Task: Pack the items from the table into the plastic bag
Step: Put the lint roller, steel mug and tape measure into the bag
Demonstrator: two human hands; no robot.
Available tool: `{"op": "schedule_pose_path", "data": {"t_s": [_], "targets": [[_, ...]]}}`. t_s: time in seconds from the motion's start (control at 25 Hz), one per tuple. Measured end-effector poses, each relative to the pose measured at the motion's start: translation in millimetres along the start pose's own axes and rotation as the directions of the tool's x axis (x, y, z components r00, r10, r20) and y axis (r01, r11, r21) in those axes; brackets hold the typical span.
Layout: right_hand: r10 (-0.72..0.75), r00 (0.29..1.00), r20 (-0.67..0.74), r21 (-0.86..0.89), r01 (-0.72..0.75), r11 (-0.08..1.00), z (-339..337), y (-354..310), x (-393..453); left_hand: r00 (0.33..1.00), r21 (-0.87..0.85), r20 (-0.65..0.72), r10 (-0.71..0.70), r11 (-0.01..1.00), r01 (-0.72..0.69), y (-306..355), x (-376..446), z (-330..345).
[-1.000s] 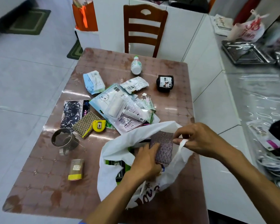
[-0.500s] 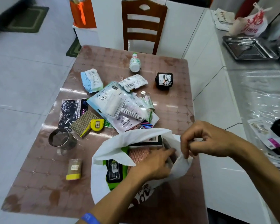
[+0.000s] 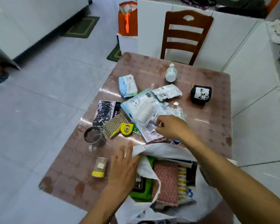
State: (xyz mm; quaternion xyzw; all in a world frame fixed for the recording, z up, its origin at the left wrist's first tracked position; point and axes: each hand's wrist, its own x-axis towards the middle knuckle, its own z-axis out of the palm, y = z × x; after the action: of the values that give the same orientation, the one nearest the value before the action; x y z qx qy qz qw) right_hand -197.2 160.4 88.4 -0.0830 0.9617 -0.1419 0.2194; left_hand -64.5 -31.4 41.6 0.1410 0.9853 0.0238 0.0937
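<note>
The white plastic bag (image 3: 166, 151) lies open at the near edge of the table (image 3: 217, 120). Inside it I see a pink patterned item (image 3: 166, 183), a green pack (image 3: 141, 189) and a yellow strip. My left hand (image 3: 123, 168) holds the bag's left rim, its thumb hidden under the plastic. Just beyond the bag, my right hand (image 3: 170, 126) pinches a clear packet (image 3: 149, 131) at the near end of a heap of pouches. The large clear pouch (image 3: 141, 105) lies in that heap.
Loose on the table are a white bottle (image 3: 171, 73), a black roll (image 3: 200, 94), a blue-white pack (image 3: 128, 85), a sponge (image 3: 115, 125), a yellow tape measure (image 3: 127, 129), a metal mug (image 3: 94, 136) and a yellow-lidded jar (image 3: 99, 167). A wooden chair (image 3: 186, 34) stands behind.
My left hand left the pink item in the bag and took the left rim. My right hand let go of the bag handle and reached forward onto the clear packet.
</note>
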Motion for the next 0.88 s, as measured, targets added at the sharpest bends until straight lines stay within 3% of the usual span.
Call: {"op": "schedule_pose_path", "data": {"t_s": [0.08,0.16,0.32,0.44,0.48,0.56,0.64,0.68,0.8,0.88], "targets": [[0.118,0.991,0.068,-0.033,-0.116,0.993,32.2,16.0,42.9,0.996,-0.103,-0.087,-0.014,0.995,0.004,-11.6,-6.2,2.3],[0.221,0.974,0.048,-0.056,-0.219,0.974,60.9,34.1,64.7,0.984,-0.186,-0.159,-0.086,0.981,0.056,-24.1,-13.3,-4.8],[0.266,0.963,0.036,-0.061,-0.264,0.963,94.9,48.2,82.9,0.894,-0.293,-0.308,-0.325,0.927,0.235,-42.5,-21.2,-26.1],[0.263,0.963,0.061,0.034,-0.265,0.964,84.9,42.9,83.5,0.871,-0.289,-0.455,-0.186,0.956,0.053,-29.6,-29.6,-50.8],[0.260,0.965,0.041,0.090,-0.263,0.961,74.6,39.5,77.1,0.913,-0.329,-0.392,-0.113,0.944,-0.024,-16.3,-32.0,-59.6],[0.228,0.972,-0.048,0.190,-0.215,0.958,48.0,30.1,49.9,1.000,-0.338,-0.029,-0.001,0.941,-0.009,15.6,-34.5,-62.3],[0.203,0.967,-0.154,0.258,-0.159,0.953,23.1,20.7,7.0,0.951,-0.234,0.307,0.042,0.972,0.033,37.4,-38.2,-41.6],[0.195,0.960,-0.203,0.280,-0.134,0.951,13.3,17.3,-17.0,0.917,-0.160,0.395,0.056,0.987,0.009,45.0,-38.4,-28.7],[0.164,0.946,-0.279,0.308,-0.074,0.948,-10.7,14.1,-93.8,0.943,-0.033,0.330,0.032,0.999,-0.023,43.3,-31.7,-11.1],[0.171,0.943,-0.286,0.293,-0.083,0.952,-24.5,17.2,-152.4,0.992,-0.254,0.121,0.024,0.967,0.008,26.6,-32.0,-14.2]]}}
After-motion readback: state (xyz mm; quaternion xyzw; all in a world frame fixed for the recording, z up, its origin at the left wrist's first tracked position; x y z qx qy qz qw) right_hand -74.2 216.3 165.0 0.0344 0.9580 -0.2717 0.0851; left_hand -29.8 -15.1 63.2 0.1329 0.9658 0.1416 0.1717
